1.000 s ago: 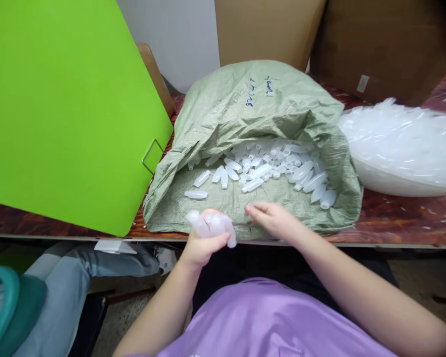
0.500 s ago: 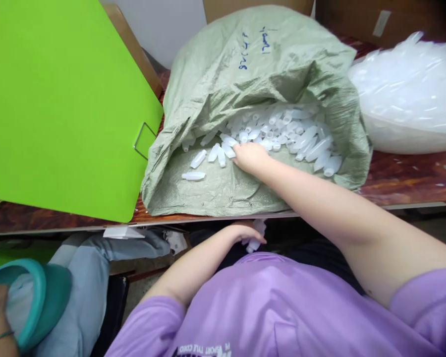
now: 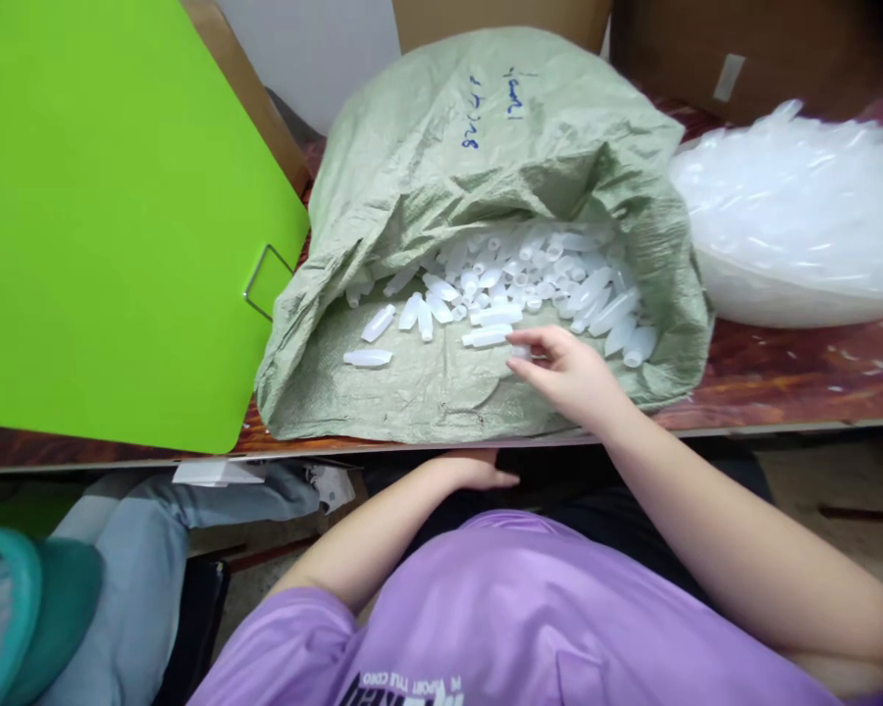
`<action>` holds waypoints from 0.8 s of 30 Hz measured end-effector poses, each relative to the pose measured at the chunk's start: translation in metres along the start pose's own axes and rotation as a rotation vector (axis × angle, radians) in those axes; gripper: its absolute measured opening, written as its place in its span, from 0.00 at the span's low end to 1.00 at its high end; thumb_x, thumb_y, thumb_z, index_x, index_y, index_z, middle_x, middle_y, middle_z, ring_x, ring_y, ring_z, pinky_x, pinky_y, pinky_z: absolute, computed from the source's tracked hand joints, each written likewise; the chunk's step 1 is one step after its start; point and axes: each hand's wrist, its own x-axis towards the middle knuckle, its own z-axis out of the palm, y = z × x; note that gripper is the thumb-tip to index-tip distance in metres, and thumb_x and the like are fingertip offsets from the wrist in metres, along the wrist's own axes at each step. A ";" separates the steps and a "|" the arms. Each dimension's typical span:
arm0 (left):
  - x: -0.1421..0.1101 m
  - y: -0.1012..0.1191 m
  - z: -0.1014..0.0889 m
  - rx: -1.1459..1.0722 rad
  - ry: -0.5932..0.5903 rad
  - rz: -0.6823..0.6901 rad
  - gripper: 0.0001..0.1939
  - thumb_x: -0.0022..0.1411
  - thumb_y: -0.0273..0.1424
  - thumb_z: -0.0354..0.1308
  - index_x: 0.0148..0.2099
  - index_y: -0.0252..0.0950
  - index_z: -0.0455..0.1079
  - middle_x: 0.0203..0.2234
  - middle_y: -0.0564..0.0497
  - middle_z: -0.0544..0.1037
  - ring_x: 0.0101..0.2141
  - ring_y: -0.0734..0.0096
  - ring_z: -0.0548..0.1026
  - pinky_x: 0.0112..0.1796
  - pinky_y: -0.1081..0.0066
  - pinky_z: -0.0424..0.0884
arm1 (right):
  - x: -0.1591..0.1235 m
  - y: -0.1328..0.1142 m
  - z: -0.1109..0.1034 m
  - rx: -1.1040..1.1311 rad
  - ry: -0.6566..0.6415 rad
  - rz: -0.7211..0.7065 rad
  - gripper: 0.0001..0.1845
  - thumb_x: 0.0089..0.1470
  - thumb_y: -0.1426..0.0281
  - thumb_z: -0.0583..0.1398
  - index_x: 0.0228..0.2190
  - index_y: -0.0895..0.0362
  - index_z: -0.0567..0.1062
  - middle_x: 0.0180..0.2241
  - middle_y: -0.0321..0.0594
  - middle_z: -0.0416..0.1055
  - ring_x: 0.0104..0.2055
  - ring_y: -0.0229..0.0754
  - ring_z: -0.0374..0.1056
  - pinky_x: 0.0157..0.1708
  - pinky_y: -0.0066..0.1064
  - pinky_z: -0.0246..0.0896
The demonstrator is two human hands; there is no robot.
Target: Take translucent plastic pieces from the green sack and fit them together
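Note:
A green woven sack [image 3: 383, 397] lies on its side with its mouth facing me, and a heap of small translucent white plastic bottles [image 3: 530, 284] spills from it. At the front of the heap, my right hand [image 3: 566, 373] pinches one small bottle [image 3: 519, 351] between thumb and fingers. Right by those fingertips lies another bottle [image 3: 486, 336] on the sack's flap. My left hand [image 3: 478, 471] is low, just below the table edge near my lap. Its thumb shows, but most of its fingers and anything in them are hidden.
A large bright green board [image 3: 118, 216] with a wire loop stands on the left. To the right is a clear bag [image 3: 802, 226] full of white pieces on the red-brown table [image 3: 795, 373]. Another seated person's leg [image 3: 147, 549] and a teal basin [image 3: 59, 608] are at lower left.
My right hand has come back to the right and toward me from the left of the heap. Two bottles now lie near its fingertips. The bottles by my left hand are out of sight.

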 end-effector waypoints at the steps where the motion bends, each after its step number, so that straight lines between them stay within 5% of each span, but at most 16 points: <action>1: -0.011 0.000 -0.007 0.065 -0.086 0.009 0.22 0.55 0.37 0.60 0.50 0.33 0.66 0.46 0.43 0.71 0.45 0.60 0.70 0.44 0.60 0.67 | -0.008 0.004 -0.001 0.034 -0.004 0.010 0.15 0.48 0.66 0.60 0.39 0.56 0.73 0.37 0.42 0.70 0.35 0.40 0.68 0.37 0.34 0.66; 4: -0.054 0.002 -0.041 0.245 -0.277 0.076 0.18 0.56 0.37 0.56 0.47 0.36 0.70 0.39 0.46 0.77 0.38 0.63 0.74 0.39 0.68 0.68 | -0.026 0.016 -0.001 0.082 0.010 0.035 0.15 0.49 0.64 0.60 0.40 0.55 0.73 0.38 0.42 0.71 0.36 0.41 0.68 0.38 0.35 0.66; 6: -0.082 0.003 -0.070 0.193 -0.094 0.115 0.14 0.61 0.34 0.47 0.45 0.38 0.70 0.35 0.50 0.77 0.34 0.70 0.74 0.36 0.73 0.67 | -0.033 0.018 0.003 0.148 0.025 0.047 0.16 0.50 0.63 0.60 0.42 0.55 0.72 0.39 0.42 0.70 0.37 0.40 0.68 0.39 0.35 0.66; 8: -0.096 -0.001 -0.099 0.322 0.376 0.035 0.15 0.64 0.33 0.44 0.46 0.37 0.69 0.39 0.48 0.75 0.39 0.68 0.73 0.40 0.71 0.66 | -0.035 0.016 0.009 0.213 0.020 0.045 0.17 0.51 0.63 0.60 0.43 0.55 0.71 0.41 0.43 0.68 0.38 0.40 0.68 0.41 0.35 0.66; 10: -0.094 -0.011 -0.123 0.572 0.684 -0.143 0.16 0.63 0.28 0.43 0.48 0.34 0.67 0.45 0.42 0.72 0.43 0.63 0.71 0.43 0.65 0.65 | -0.036 0.009 0.013 0.214 -0.022 0.023 0.17 0.51 0.64 0.59 0.43 0.55 0.72 0.40 0.43 0.68 0.39 0.40 0.67 0.41 0.35 0.65; 13: -0.076 -0.027 -0.144 0.862 0.717 -0.333 0.15 0.59 0.23 0.46 0.47 0.32 0.68 0.43 0.39 0.71 0.43 0.57 0.70 0.43 0.61 0.64 | -0.036 -0.003 0.016 0.137 -0.090 -0.027 0.14 0.51 0.63 0.60 0.40 0.54 0.74 0.38 0.42 0.70 0.39 0.41 0.67 0.42 0.37 0.65; 16: -0.063 -0.029 -0.142 0.870 0.716 -0.379 0.17 0.59 0.22 0.46 0.49 0.33 0.67 0.39 0.40 0.71 0.41 0.57 0.70 0.41 0.61 0.65 | -0.040 -0.008 0.013 0.129 -0.101 -0.048 0.15 0.51 0.63 0.60 0.41 0.54 0.74 0.37 0.42 0.70 0.38 0.41 0.67 0.40 0.36 0.66; 20: -0.069 -0.001 -0.111 0.266 0.886 -0.112 0.28 0.57 0.26 0.52 0.60 0.42 0.55 0.45 0.45 0.69 0.35 0.67 0.72 0.37 0.67 0.68 | -0.046 -0.007 0.008 0.179 -0.054 -0.050 0.16 0.51 0.64 0.60 0.43 0.53 0.73 0.38 0.42 0.69 0.38 0.40 0.67 0.38 0.33 0.67; 22: -0.072 0.017 -0.090 -0.281 0.833 0.177 0.26 0.57 0.31 0.55 0.58 0.41 0.58 0.41 0.48 0.72 0.34 0.70 0.73 0.36 0.70 0.69 | -0.048 -0.007 0.005 0.204 0.002 -0.089 0.14 0.50 0.66 0.61 0.42 0.52 0.74 0.38 0.41 0.69 0.38 0.40 0.67 0.38 0.33 0.66; 24: -0.070 0.032 -0.071 -0.721 0.747 0.322 0.22 0.54 0.34 0.59 0.51 0.37 0.63 0.35 0.49 0.74 0.32 0.71 0.74 0.35 0.71 0.70 | -0.049 -0.009 0.003 0.241 0.041 -0.148 0.13 0.49 0.68 0.62 0.39 0.51 0.75 0.37 0.40 0.71 0.38 0.41 0.67 0.40 0.35 0.65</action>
